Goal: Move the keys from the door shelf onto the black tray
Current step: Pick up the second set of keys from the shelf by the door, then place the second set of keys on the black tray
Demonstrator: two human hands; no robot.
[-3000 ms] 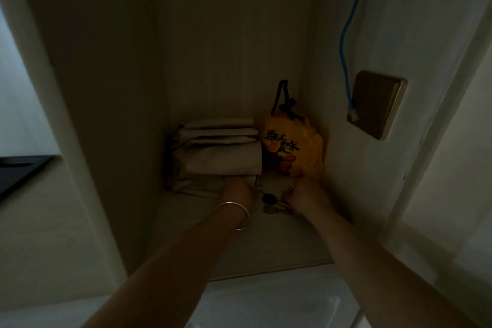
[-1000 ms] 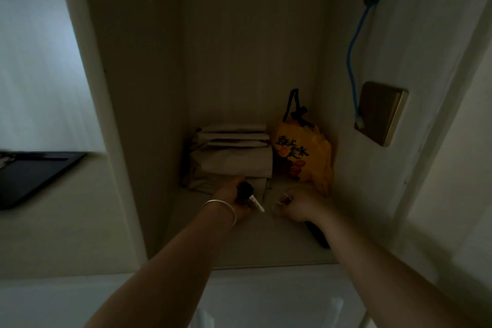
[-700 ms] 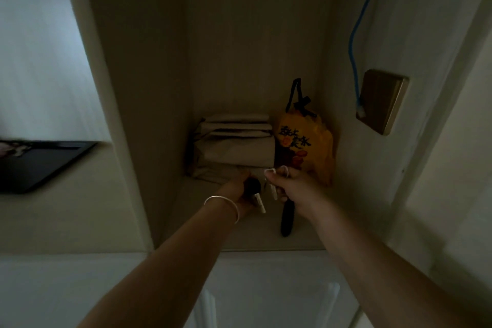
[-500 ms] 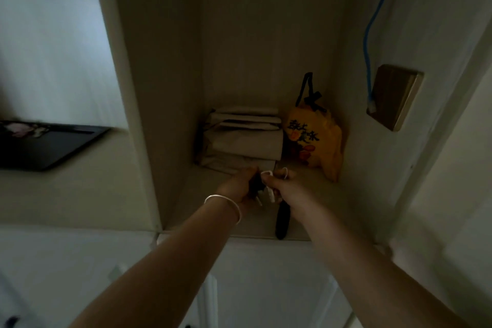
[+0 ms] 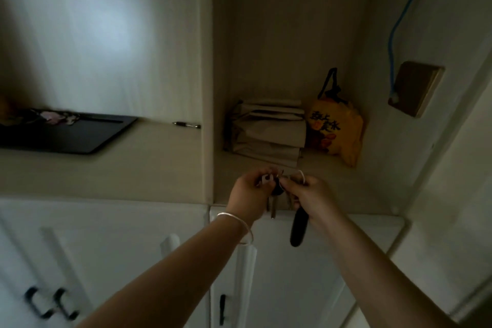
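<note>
The keys [image 5: 274, 198] hang in the air just above the front edge of the door shelf [image 5: 332, 189], gripped from both sides. My left hand [image 5: 250, 194], with a silver bangle on the wrist, pinches the bunch by a white tag. My right hand [image 5: 311, 194] holds the ring side, and a long black fob [image 5: 298, 229] dangles below it. The black tray [image 5: 66, 136] lies on the counter far to the left, with small pinkish items at its back edge.
Folded beige bags [image 5: 266, 130] and a yellow printed bag [image 5: 335, 128] stand at the back of the shelf. A vertical panel [image 5: 206, 88] divides shelf from counter. A pen [image 5: 186, 124] lies on the counter. A blue cord [image 5: 394, 34] hangs on the right wall. White cabinet doors [image 5: 133, 247] are below.
Both hands have lifted the keys off the shelf and drawn them back to its front edge. The view has swung left, so the black tray shows more fully.
</note>
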